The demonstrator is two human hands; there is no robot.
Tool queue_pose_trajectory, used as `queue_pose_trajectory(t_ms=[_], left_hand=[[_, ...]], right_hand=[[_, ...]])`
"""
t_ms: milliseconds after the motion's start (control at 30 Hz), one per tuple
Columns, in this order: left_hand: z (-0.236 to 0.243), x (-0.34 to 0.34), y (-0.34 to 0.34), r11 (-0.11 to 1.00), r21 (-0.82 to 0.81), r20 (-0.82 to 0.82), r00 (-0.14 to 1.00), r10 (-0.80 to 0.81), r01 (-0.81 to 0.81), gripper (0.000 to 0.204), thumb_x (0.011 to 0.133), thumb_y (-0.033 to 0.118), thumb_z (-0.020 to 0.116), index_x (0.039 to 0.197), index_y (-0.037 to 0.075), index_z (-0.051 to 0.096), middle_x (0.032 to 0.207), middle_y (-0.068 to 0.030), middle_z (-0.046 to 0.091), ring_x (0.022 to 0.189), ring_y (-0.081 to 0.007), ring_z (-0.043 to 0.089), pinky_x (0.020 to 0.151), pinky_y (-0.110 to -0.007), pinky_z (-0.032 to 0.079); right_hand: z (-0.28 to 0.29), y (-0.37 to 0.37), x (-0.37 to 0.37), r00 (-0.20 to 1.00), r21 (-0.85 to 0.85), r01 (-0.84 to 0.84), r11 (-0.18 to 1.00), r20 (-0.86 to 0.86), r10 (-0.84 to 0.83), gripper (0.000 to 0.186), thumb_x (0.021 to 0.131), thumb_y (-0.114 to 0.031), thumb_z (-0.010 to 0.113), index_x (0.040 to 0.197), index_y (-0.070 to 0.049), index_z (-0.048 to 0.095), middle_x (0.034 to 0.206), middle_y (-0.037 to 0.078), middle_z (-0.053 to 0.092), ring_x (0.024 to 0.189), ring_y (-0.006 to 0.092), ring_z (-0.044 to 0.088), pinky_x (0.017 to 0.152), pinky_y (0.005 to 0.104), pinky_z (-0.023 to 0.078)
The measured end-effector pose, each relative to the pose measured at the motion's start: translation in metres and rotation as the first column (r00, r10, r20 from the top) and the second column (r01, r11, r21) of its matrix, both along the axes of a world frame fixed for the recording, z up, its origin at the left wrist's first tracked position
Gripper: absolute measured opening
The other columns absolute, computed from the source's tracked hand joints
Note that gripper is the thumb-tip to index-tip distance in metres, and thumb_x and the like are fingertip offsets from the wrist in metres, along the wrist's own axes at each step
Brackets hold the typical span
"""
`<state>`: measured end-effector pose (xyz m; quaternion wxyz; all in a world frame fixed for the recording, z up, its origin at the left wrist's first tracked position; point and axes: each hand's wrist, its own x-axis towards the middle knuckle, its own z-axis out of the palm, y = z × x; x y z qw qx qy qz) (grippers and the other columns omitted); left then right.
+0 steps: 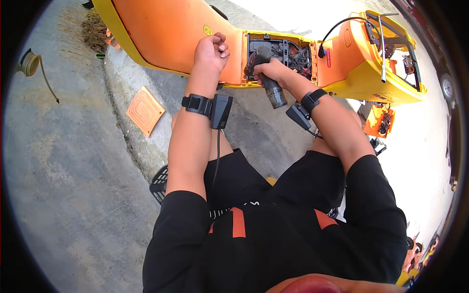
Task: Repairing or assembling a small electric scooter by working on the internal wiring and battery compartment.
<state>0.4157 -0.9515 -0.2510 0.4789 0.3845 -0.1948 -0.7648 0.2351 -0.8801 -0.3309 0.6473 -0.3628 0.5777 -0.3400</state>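
The wearer's black shirt (pixel 273 234) lies nearest the camera. Beyond the knees stretches orange-and-yellow bodywork (pixel 181 34), which a skidding tool could scratch. Set into it, an open compartment (pixel 300 58) is crowded with dark wiring; the black power tool (pixel 276 94) is held over its left part, so a slip might nick a cable, though where its tip sits is hidden. The right hand (pixel 273 71) is wrapped around the tool's grip, a one-handed hold liable to twist if the tool jammed. The left hand (pixel 213 52), fingers loosely half curled, shows nothing in it; whether it touches the bodywork cannot be told. A thin cord (pixel 218 156) hanging from the left wrist unit (pixel 221 112) could snag.
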Motion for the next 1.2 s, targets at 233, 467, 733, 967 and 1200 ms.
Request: queue_pose_trajectory(t_ms=[233,467,733,967,1200], left_hand=[[-0.007,0.026,-0.014,0.999,-0.053,0.097,0.995,0.01,-0.005,0.01,0.08,-0.001,0.042,0.081,0.003,0.051,0.071,-0.0065,0.053,0.049,-0.0116,0.039,0.043,-0.026,0.031],[-0.006,0.031,-0.012,0.999,-0.037,0.137,0.991,0.009,-0.004,0.009,0.078,-0.002,0.044,0.081,0.002,0.052,0.075,-0.007,0.054,0.051,-0.0114,0.038,0.045,-0.026,0.032],[0.0,0.027,-0.008,0.998,-0.029,0.144,0.987,0.064,-0.061,0.013,0.077,-0.004,0.044,0.086,0.002,0.051,0.078,-0.0087,0.055,0.05,-0.0109,0.038,0.043,-0.025,0.032],[0.002,0.022,-0.007,0.997,-0.031,0.157,0.985,0.075,-0.071,0.012,0.081,0.0,0.043,0.082,0.002,0.054,0.077,-0.0079,0.056,0.049,-0.0098,0.038,0.042,-0.024,0.032],[0.0,0.019,-0.006,0.998,-0.03,0.165,0.985,0.053,-0.048,0.012,0.081,0.0,0.043,0.085,0.002,0.054,0.079,-0.0083,0.058,0.051,-0.0097,0.039,0.043,-0.024,0.033]], right_hand=[[-0.022,-0.022,0.016,0.999,0.125,0.041,0.991,0.011,-0.042,0.016,0.081,-0.01,0.062,0.09,0.002,0.058,0.077,0.01,0.063,0.06,0.0179,0.061,0.056,0.0335,0.055],[-0.013,-0.019,0.028,0.999,0.094,-0.024,0.995,-0.039,0.027,0.016,0.08,-0.009,0.062,0.09,0.004,0.058,0.078,0.012,0.064,0.061,0.0173,0.061,0.057,0.032,0.055],[-0.008,-0.021,0.025,0.995,0.066,0.007,0.998,-0.098,-0.001,0.013,0.079,-0.009,0.063,0.082,0.003,0.059,0.073,0.01,0.062,0.059,0.019,0.062,0.054,0.0339,0.054],[-0.01,-0.019,0.023,0.996,0.067,-0.002,0.998,-0.091,0.008,0.013,0.079,-0.01,0.063,0.082,0.002,0.06,0.072,0.01,0.062,0.057,0.0196,0.061,0.053,0.0346,0.054],[-0.008,-0.014,0.029,0.99,0.06,-0.015,0.998,-0.139,0.023,0.013,0.078,-0.009,0.063,0.081,0.003,0.059,0.07,0.01,0.06,0.055,0.0205,0.06,0.052,0.0344,0.053]])
